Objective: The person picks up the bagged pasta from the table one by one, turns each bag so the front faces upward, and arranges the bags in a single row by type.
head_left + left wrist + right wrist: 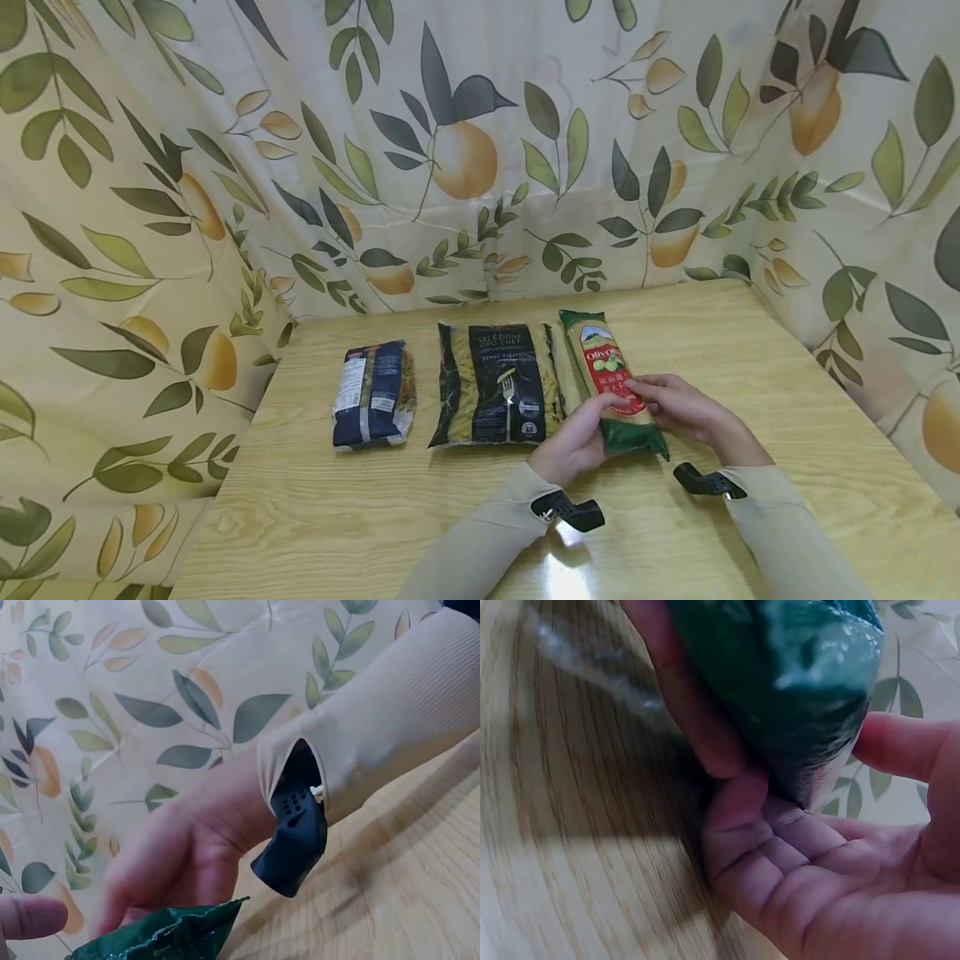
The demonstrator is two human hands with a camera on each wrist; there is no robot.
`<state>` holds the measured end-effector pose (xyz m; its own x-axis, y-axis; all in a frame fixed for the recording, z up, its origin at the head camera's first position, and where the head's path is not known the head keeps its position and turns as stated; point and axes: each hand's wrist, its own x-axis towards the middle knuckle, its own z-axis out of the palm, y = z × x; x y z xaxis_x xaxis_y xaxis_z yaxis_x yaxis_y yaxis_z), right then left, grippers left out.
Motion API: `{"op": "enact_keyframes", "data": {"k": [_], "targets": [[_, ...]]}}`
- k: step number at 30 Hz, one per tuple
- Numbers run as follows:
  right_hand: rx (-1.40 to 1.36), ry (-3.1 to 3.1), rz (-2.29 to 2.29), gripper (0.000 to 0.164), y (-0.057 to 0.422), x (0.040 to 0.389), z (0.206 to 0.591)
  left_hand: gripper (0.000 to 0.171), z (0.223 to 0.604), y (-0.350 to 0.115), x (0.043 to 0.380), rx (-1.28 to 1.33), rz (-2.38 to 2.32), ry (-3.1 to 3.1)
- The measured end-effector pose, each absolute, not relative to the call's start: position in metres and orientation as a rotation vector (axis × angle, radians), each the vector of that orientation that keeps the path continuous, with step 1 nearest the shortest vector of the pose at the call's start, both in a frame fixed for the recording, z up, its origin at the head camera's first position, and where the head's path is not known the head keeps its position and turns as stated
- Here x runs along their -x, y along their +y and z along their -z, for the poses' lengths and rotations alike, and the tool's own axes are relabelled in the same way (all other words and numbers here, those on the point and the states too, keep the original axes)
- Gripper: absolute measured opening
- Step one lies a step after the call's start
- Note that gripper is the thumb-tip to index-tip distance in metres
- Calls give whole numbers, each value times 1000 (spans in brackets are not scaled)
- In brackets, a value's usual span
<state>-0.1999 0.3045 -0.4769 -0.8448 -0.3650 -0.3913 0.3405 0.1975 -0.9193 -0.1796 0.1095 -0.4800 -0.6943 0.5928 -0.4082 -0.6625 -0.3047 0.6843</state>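
Observation:
A long spaghetti packet (600, 354) with a red label and green ends lies tilted on the right side of the wooden table, its near end lifted in both hands. My left hand (576, 440) grips its near left edge, thumb over the label and fingers underneath. On the opposite side my right hand (686, 408) holds it, thumb on top. Fingers of both hands meet beneath the green end (795, 667) in the right wrist view. To the left is a black-and-yellow bag of penne (498, 383).
A smaller blue pasta bag (373, 396) with a white label stands farther left on the table (315, 517). Leaf-and-fruit patterned curtains (480, 158) enclose the back and sides. Black wrist mounts (567, 510) stick out from both sleeves.

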Motion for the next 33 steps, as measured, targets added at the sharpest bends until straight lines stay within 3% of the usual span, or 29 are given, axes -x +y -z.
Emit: {"op": "enact_keyframes", "data": {"k": [16,33], "targets": [[75,1801,1746,75,309,203,485,39,481,100,177,153,-2006,1219],[3,1791,1863,79,310,200,484,47,479,95,177,118,-2037,1112]]}}
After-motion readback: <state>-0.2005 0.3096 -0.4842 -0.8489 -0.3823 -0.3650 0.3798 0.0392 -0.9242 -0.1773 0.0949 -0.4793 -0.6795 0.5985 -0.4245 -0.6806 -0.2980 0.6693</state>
